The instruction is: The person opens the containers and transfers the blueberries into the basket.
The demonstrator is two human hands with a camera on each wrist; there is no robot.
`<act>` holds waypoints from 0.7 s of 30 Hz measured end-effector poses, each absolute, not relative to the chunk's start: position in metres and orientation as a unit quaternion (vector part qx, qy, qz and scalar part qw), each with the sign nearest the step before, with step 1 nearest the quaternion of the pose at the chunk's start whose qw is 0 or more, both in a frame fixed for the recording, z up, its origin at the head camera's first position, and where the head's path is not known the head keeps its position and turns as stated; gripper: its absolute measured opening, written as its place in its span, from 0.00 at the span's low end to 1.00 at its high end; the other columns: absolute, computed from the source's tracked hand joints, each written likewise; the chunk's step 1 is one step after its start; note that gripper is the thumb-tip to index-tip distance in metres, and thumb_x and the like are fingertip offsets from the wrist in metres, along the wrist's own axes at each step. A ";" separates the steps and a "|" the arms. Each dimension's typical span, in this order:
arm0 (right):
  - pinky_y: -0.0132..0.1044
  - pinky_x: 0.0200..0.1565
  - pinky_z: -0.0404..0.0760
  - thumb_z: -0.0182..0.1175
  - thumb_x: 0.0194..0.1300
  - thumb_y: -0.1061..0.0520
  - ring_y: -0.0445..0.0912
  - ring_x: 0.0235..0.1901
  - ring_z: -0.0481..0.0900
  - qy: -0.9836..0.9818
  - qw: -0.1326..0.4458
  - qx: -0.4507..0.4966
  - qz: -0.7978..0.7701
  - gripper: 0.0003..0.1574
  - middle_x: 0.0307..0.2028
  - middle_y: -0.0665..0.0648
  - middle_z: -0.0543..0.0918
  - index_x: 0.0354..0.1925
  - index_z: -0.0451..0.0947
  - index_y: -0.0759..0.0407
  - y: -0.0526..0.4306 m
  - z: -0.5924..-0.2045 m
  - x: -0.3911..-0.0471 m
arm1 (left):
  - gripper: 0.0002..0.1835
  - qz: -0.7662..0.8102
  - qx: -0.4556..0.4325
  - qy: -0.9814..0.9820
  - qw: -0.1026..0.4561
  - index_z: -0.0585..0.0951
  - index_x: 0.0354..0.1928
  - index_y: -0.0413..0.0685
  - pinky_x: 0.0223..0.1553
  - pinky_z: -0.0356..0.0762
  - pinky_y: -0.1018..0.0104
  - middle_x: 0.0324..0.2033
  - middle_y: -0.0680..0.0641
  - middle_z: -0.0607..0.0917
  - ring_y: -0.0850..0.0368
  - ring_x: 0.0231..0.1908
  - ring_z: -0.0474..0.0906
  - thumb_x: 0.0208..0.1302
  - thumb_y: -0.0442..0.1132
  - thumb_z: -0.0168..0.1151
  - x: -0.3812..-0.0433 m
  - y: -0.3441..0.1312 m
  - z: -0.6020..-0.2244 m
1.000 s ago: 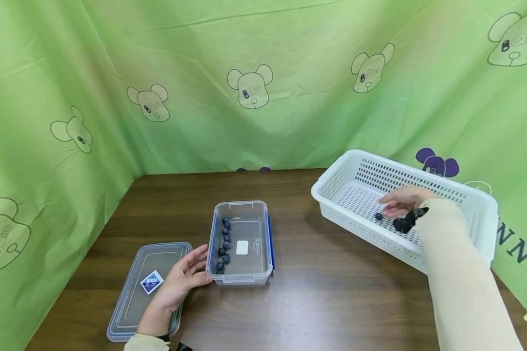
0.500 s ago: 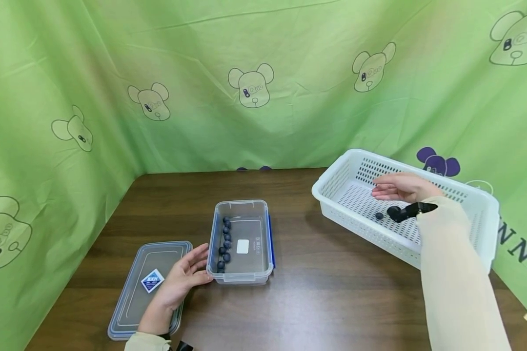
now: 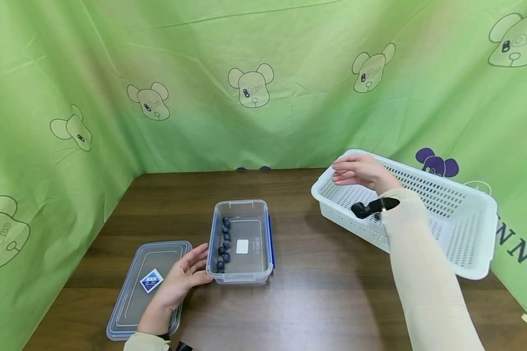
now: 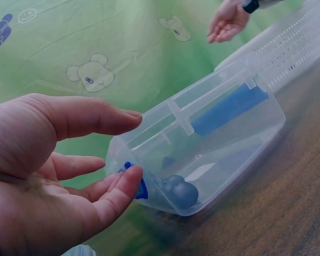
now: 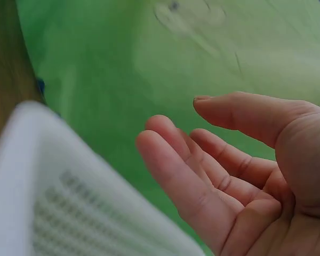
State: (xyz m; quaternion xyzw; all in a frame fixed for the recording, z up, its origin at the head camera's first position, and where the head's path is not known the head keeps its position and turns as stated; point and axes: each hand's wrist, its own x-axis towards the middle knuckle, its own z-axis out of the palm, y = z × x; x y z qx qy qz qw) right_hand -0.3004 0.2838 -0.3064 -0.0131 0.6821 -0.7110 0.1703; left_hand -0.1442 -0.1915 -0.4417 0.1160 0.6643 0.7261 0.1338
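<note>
A clear plastic food container [image 3: 263,263] stands on the table with several blueberries [image 3: 226,244] lined up along its left side. My left hand [image 3: 182,278] is at the container's near left corner, its fingers loosely spread beside the blue clip [image 4: 142,186] in the left wrist view. Over the left end of the white perforated basket [image 3: 470,243] hovers my right hand [image 3: 362,170]. Its fingers are relaxed and a little bent, and no object shows between thumb and fingers [image 5: 186,197]. One dark berry [image 3: 377,216] on the basket floor is mostly hidden behind the wrist strap.
The container's lid [image 3: 131,297], clear with a blue edge and a sticker, lies at the left, partly beneath my left forearm. A green printed cloth [image 3: 193,136] hangs behind and beside the brown table [image 3: 316,312].
My right hand has risen from the basket floor and moved left to the basket's far left corner. My left hand, the container and its blueberries have stayed in place.
</note>
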 end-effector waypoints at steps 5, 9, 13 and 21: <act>0.40 0.38 0.86 0.53 0.71 0.69 0.49 0.30 0.86 0.691 0.165 -0.036 -0.702 0.10 0.29 0.60 0.85 0.37 0.80 0.60 0.243 -0.308 -0.301 | 0.42 0.731 0.155 0.655 0.118 0.58 0.72 0.26 0.47 0.79 0.68 0.63 0.29 0.69 0.56 0.54 0.74 0.57 0.27 0.67 -0.145 -0.193 -0.449; 0.42 0.38 0.86 0.55 0.70 0.69 0.49 0.29 0.86 0.699 0.168 -0.051 -0.693 0.07 0.29 0.59 0.85 0.45 0.76 0.70 0.212 -0.318 -0.301 | 0.43 0.732 0.146 0.655 0.119 0.58 0.72 0.27 0.46 0.80 0.68 0.63 0.29 0.69 0.57 0.53 0.75 0.56 0.26 0.67 -0.145 -0.192 -0.449; 0.45 0.40 0.85 0.56 0.69 0.68 0.48 0.28 0.86 0.709 0.184 -0.065 -0.677 0.19 0.28 0.60 0.84 0.54 0.69 0.80 0.181 -0.325 -0.299 | 0.43 0.726 0.109 0.666 0.132 0.55 0.72 0.24 0.47 0.79 0.68 0.65 0.25 0.64 0.54 0.55 0.73 0.55 0.23 0.64 -0.144 -0.190 -0.443; 0.50 0.41 0.85 0.58 0.67 0.69 0.48 0.24 0.84 0.712 0.230 -0.088 -0.657 0.18 0.27 0.61 0.83 0.53 0.71 0.78 0.120 -0.340 -0.291 | 0.42 0.722 0.091 0.673 0.132 0.55 0.72 0.25 0.48 0.78 0.69 0.66 0.24 0.64 0.48 0.57 0.71 0.55 0.20 0.62 -0.142 -0.187 -0.439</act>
